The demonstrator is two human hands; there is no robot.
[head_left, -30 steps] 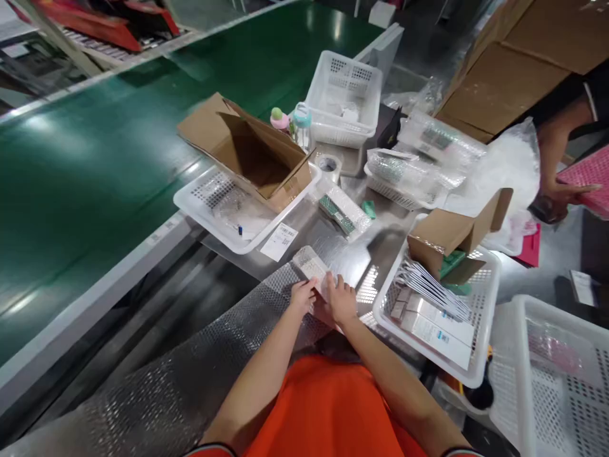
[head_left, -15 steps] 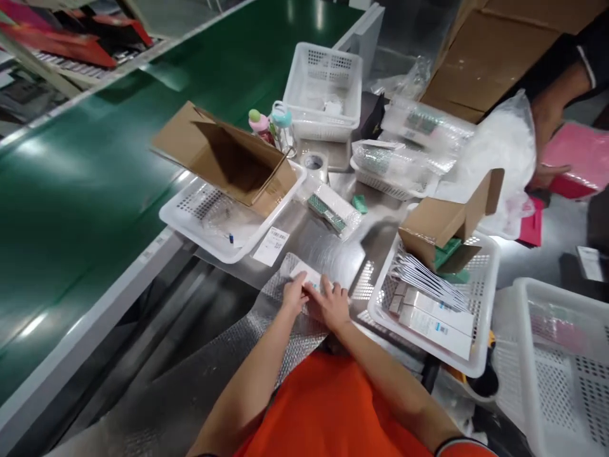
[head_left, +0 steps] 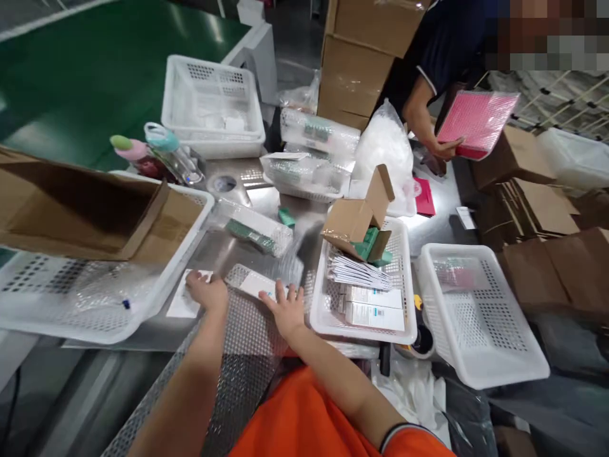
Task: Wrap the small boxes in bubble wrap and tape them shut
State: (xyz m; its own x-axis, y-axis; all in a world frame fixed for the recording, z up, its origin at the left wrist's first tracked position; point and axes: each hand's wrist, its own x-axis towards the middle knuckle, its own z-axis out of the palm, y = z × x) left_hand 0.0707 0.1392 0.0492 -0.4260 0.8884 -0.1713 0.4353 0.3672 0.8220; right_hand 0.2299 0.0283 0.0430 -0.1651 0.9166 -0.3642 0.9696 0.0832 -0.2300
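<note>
A small white box (head_left: 254,282) lies on a sheet of bubble wrap (head_left: 247,320) at the front of the metal table. My right hand (head_left: 288,312) rests on the box's right end, fingers spread. To the left, my left hand (head_left: 209,292) is over a white paper label (head_left: 183,299) that lies flat beside the left basket. Its slightly bent fingers touch the label's upper part, without a visible grip. Just behind the box is a bubble-wrapped package (head_left: 254,227) with a green strip.
A white basket (head_left: 316,320) on the right holds white boxes, folded leaflets and an open carton (head_left: 349,219). An open cardboard box (head_left: 76,212) sits on the left basket (head_left: 159,298). Bottles, a tape roll (head_left: 223,185) and wrapped packages stand behind. A co-worker's hand (head_left: 435,136) holds a pink package.
My left hand has left the white box and moved left onto the label. My right hand has spread out over the box. The view has turned right; the co-worker's pink package is raised.
</note>
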